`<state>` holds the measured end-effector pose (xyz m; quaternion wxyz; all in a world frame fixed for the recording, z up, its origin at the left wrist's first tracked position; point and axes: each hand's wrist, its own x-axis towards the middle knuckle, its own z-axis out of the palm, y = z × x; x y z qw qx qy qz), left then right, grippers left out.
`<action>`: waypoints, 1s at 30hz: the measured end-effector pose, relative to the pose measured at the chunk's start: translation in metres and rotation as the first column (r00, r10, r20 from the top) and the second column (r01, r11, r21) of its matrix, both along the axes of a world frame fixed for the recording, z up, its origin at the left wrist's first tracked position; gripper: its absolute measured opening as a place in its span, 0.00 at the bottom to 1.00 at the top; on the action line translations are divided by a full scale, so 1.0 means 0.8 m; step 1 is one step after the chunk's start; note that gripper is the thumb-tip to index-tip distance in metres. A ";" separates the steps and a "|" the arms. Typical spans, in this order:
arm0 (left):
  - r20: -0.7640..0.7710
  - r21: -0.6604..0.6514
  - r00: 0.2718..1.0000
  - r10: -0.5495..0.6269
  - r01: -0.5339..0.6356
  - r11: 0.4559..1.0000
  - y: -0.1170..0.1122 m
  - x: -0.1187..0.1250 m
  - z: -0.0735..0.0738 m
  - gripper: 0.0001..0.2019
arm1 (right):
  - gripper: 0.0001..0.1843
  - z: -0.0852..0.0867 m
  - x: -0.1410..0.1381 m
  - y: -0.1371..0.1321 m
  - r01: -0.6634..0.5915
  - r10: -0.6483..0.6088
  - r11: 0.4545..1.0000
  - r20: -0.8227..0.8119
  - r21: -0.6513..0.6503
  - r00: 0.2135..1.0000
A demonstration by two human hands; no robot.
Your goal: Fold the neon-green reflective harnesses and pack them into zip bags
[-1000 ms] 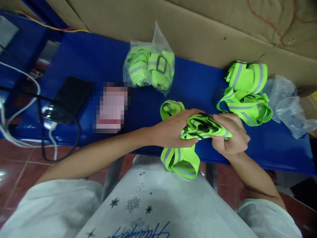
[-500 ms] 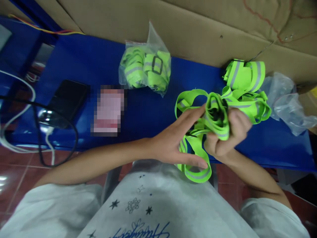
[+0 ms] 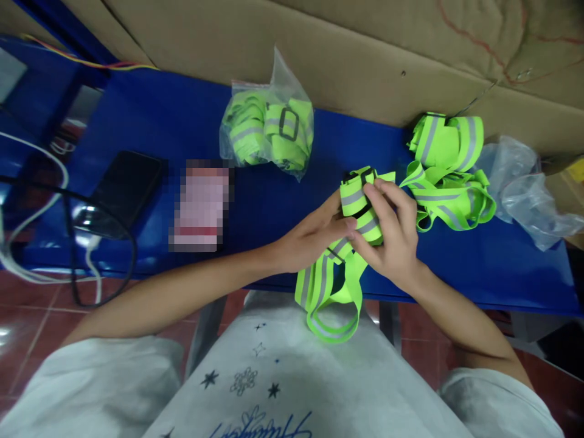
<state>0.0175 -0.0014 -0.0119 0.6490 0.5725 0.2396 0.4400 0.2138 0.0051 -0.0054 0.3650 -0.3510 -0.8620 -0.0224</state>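
Blue worktop (image 3: pixel 264 213) seen from above, backed by brown cardboard (image 3: pixel 347 67). At far left, a white cable (image 3: pixel 93 242) and a looped black cable (image 3: pixel 30 185) lie around and across a dark rectangular device (image 3: pixel 130 185), which has a glossy near end. Just to its right lies a flat rectangular item (image 3: pixel 202 204), pixelated so that its detail cannot be read. Farther back, near the cardboard, a clear bag (image 3: pixel 283 76) encloses two bundles of fluorescent green strap (image 3: pixel 249 137) with grey stripes; a dark rectangular buckle (image 3: pixel 288 123) shows through the film. Right of centre, above the near part of the worktop, is the rolled green strap (image 3: pixel 353 199), held between both hands. The left hand (image 3: pixel 314 240) grasps it from the left, thumb across its near side; the right hand (image 3: pixel 395 240) pinches it from the right, fingertips on the face beside a black slider (image 3: pixel 367 176). Beneath the roll, loose loops (image 3: pixel 337 335) hang past the front edge, before the person's pale shirt (image 3: pixel 274 359). To the right, a folded green bundle (image 3: pixel 449 143) rests behind a looser heap of straps (image 3: pixel 456 198). Beside these lie crumpled clear bags (image 3: pixel 533 201).
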 end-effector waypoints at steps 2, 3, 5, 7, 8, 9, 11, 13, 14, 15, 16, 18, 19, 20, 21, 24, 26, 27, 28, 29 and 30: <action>0.016 -0.051 1.000 -0.013 0.014 0.999 0.006 -0.005 0.002 0.27 | 0.44 0.002 -0.003 -0.001 -0.007 0.007 1.000 0.023 0.001 1.000; 0.003 -0.065 1.000 -0.016 0.016 0.998 0.007 -0.007 0.003 0.26 | 0.46 0.002 -0.004 -0.001 -0.018 0.018 1.000 0.032 0.007 0.999; -0.035 -0.082 0.999 -0.022 0.019 0.996 0.008 -0.011 0.005 0.24 | 0.50 0.001 -0.004 -0.002 -0.035 0.034 0.999 0.045 0.023 0.998; -0.076 -0.079 0.997 -0.005 -0.001 0.997 0.005 -0.013 0.005 0.23 | 0.51 -0.001 -0.002 -0.003 -0.022 0.020 0.999 0.068 0.026 0.997; -0.089 -0.068 0.996 0.017 -0.023 0.997 0.003 -0.013 0.005 0.23 | 0.51 0.000 -0.001 -0.004 -0.010 0.009 1.000 0.070 0.027 0.997; -0.098 -0.052 0.994 0.041 -0.046 0.998 0.002 -0.014 0.003 0.23 | 0.50 0.000 0.001 -0.004 -0.003 0.001 1.000 0.065 0.024 0.998; -0.114 -0.010 0.989 0.096 -0.098 0.995 0.002 -0.016 0.000 0.23 | 0.46 0.004 0.003 -0.004 -0.023 0.023 1.000 0.021 0.018 1.000; -0.171 0.074 0.968 0.182 -0.172 0.982 0.008 -0.021 -0.004 0.22 | 0.42 0.010 0.005 -0.004 -0.097 0.096 0.995 -0.051 -0.017 0.994; -0.218 0.160 0.942 0.256 -0.224 0.961 0.013 -0.026 -0.005 0.22 | 0.40 0.013 0.007 -0.004 -0.147 0.142 0.988 -0.086 -0.051 0.986; -0.248 0.279 0.905 0.345 -0.274 0.920 0.019 -0.031 -0.005 0.23 | 0.39 0.015 0.008 -0.003 -0.195 0.183 0.976 -0.118 -0.100 0.976; -0.259 0.413 0.864 0.432 -0.305 0.858 0.026 -0.036 -0.004 0.26 | 0.37 0.017 0.009 -0.003 -0.241 0.218 0.957 -0.149 -0.159 0.965; -0.191 0.624 0.850 0.491 -0.281 0.729 0.038 -0.046 0.002 0.36 | 0.36 0.017 0.010 -0.002 -0.312 0.252 0.911 -0.235 -0.269 0.939; -0.192 0.670 0.880 0.434 -0.205 0.713 0.042 -0.049 0.007 0.39 | 0.35 0.016 0.010 -0.001 -0.335 0.247 0.893 -0.297 -0.299 0.922; -0.220 0.682 0.915 0.339 -0.104 0.724 0.043 -0.051 0.012 0.38 | 0.35 0.014 0.010 0.000 -0.350 0.232 0.884 -0.361 -0.309 0.903; -0.266 0.655 0.936 0.232 -0.001 0.756 0.042 -0.051 0.017 0.34 | 0.35 0.012 0.010 0.001 -0.354 0.211 0.887 -0.420 -0.298 0.883; -0.348 0.448 0.936 0.049 0.120 0.886 0.028 -0.045 0.028 0.23 | 0.28 0.007 0.008 0.003 -0.299 0.162 0.933 -0.508 -0.200 0.846; -0.362 0.323 0.931 0.055 0.070 0.944 0.018 -0.039 0.030 0.23 | 0.21 0.005 0.007 0.004 -0.239 0.124 0.958 -0.529 -0.155 0.840; -0.368 0.287 0.927 0.069 0.043 0.957 0.014 -0.037 0.030 0.24 | 0.18 0.005 0.007 0.004 -0.212 0.100 0.966 -0.535 -0.151 0.839; -0.375 0.262 0.924 0.082 0.020 0.965 0.011 -0.035 0.029 0.25 | 0.16 0.003 0.006 0.004 -0.189 0.073 0.968 -0.534 -0.166 0.842; -0.380 0.249 0.920 0.099 -0.001 0.969 0.010 -0.033 0.027 0.25 | 0.15 0.002 0.005 0.003 -0.174 0.048 0.966 -0.528 -0.193 0.848; -0.382 0.243 0.917 0.117 -0.022 0.970 0.010 -0.032 0.026 0.24 | 0.15 0.000 0.003 0.003 -0.176 0.034 0.959 -0.523 -0.223 0.851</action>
